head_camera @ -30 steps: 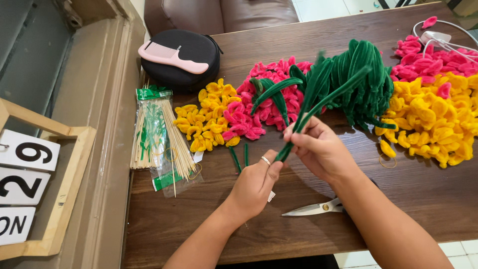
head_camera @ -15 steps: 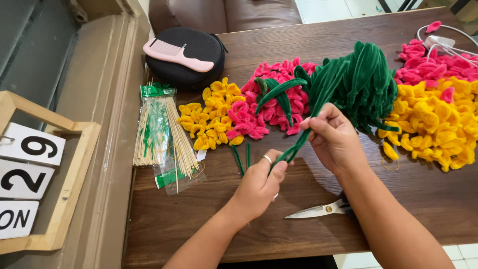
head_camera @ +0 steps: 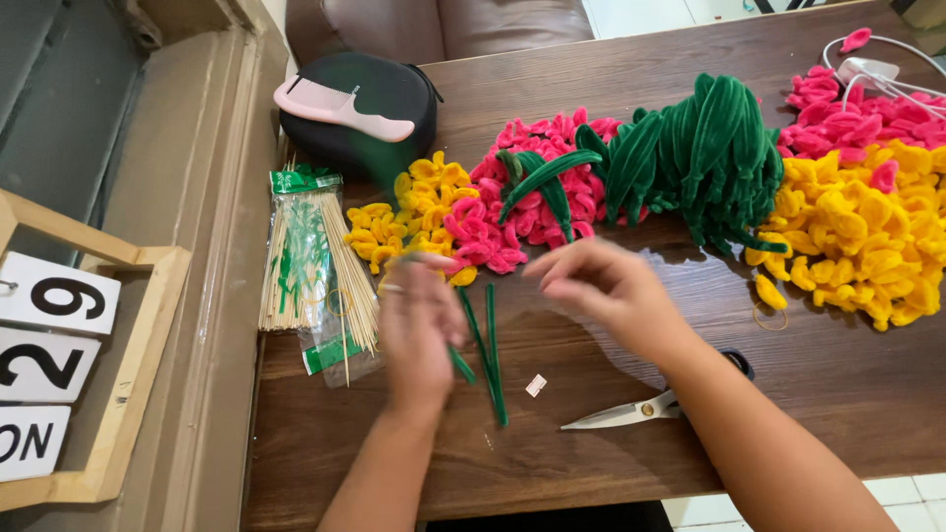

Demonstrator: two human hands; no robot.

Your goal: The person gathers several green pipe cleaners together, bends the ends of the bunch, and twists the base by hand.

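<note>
My left hand (head_camera: 419,330) is blurred, with its fingertips over the yellow curled pieces (head_camera: 419,212) and pink curled pieces (head_camera: 532,197). The blur hides whether it grips anything. A ring shows on one finger. Green fuzzy stems (head_camera: 493,360) lie on the wooden table (head_camera: 847,394) between my hands, one partly under my left palm. My right hand (head_camera: 601,286) hovers just right of them, fingers loosely apart and empty. A big bundle of green fuzzy stems (head_camera: 700,153) lies beyond my right hand.
Scissors (head_camera: 641,409) lie by my right forearm. A bag of bamboo skewers (head_camera: 315,261) sits at the left. Behind it are a black pouch (head_camera: 374,94) with a pink comb (head_camera: 340,103). More yellow curls (head_camera: 867,236), pink curls (head_camera: 867,108) and a white cable (head_camera: 872,64) fill the right.
Both hands let go of the green stem they held together; it now lies on the table. My left hand moved up toward the curls and my right hand opened and dropped lower.
</note>
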